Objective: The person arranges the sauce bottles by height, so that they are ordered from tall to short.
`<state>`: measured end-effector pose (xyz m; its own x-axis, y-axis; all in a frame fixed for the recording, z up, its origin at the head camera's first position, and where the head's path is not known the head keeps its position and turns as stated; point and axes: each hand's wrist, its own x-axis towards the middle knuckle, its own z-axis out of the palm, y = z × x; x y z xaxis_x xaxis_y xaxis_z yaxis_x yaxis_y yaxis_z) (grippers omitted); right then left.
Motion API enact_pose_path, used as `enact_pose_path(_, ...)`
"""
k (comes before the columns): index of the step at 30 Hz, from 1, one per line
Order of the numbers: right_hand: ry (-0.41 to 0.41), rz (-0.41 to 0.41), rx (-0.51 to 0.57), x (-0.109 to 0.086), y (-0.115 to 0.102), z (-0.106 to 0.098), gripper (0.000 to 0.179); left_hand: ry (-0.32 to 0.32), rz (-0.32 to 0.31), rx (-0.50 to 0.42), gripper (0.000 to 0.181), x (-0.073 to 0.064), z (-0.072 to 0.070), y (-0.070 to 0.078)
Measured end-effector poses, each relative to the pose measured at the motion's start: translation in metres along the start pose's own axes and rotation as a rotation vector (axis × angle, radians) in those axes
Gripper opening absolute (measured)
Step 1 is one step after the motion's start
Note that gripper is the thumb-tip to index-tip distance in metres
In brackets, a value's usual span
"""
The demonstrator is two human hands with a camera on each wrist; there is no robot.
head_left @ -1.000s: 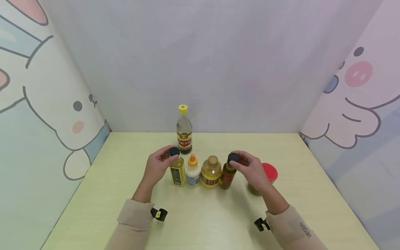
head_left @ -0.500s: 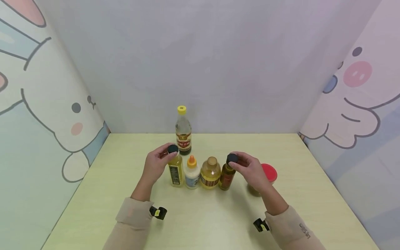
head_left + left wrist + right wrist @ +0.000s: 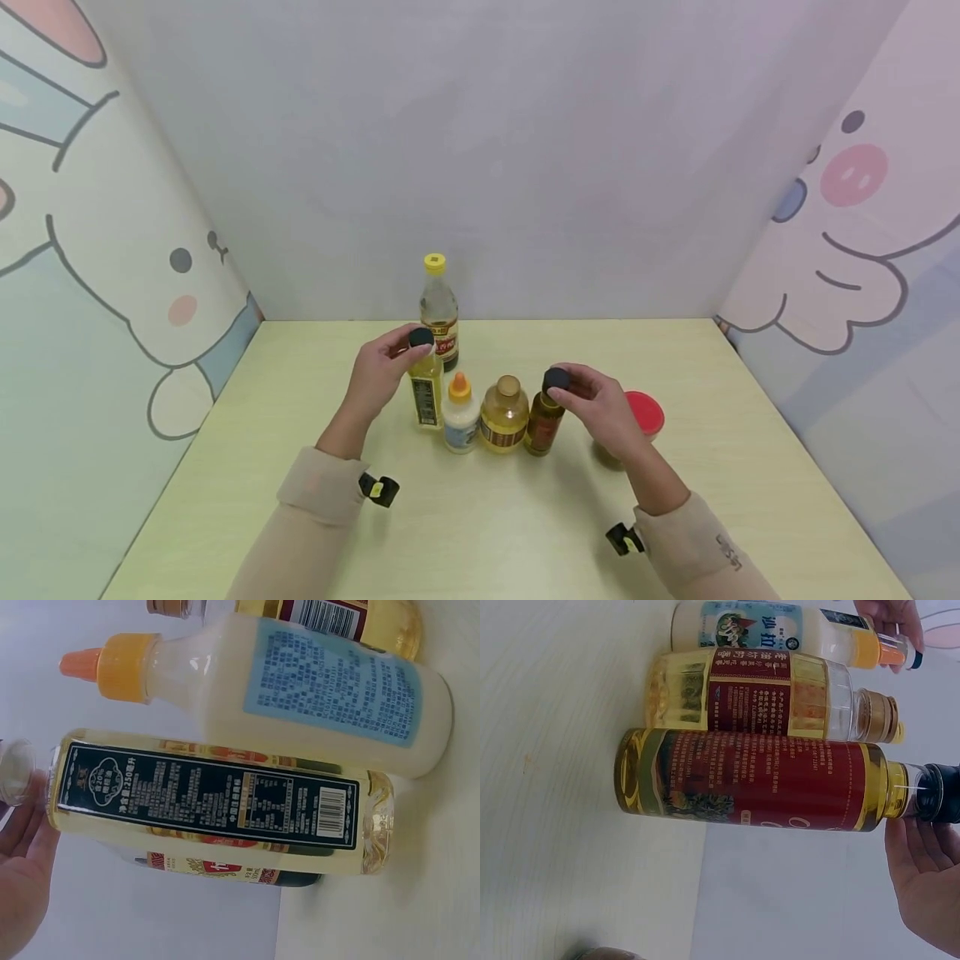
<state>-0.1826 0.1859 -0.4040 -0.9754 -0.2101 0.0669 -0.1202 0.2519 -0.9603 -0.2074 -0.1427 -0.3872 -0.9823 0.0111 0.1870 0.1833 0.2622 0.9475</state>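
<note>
My left hand point(image 3: 377, 375) grips the neck and black cap of a square clear bottle of pale yellow oil point(image 3: 427, 396) with a dark green label. It is upright, in front of a taller bottle with a yellow cap point(image 3: 435, 287). My right hand point(image 3: 606, 410) pinches the black cap of a dark oil bottle point(image 3: 543, 425) with a red label, standing on the table. Between the two stand a white squeeze bottle point(image 3: 461, 421) with an orange nozzle tip and a round bottle of yellow liquid point(image 3: 505, 417) with a tan cap.
A jar with a red lid point(image 3: 647, 412) stands right of the row, partly behind my right forearm. The pale wooden table point(image 3: 480, 533) meets a plain wall point(image 3: 480, 167) at the back. Side panels carry cartoon animals.
My left hand has moved the square oil bottle slightly left, then up and away, so it now overlaps the yellow-capped bottle in the head view. My right hand stays on the dark oil bottle.
</note>
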Motion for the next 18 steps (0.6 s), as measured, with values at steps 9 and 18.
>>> enact_pose_path(9,0.006,0.003,-0.001,-0.001,0.000,0.000,0.047,-0.023,0.040,0.005,0.048,0.015,0.004,0.007)
enact_pose_path(18,0.017,0.012,-0.011,-0.001,0.000,0.002,0.046,-0.025,0.030,0.018,0.044,0.029,0.010,0.013)
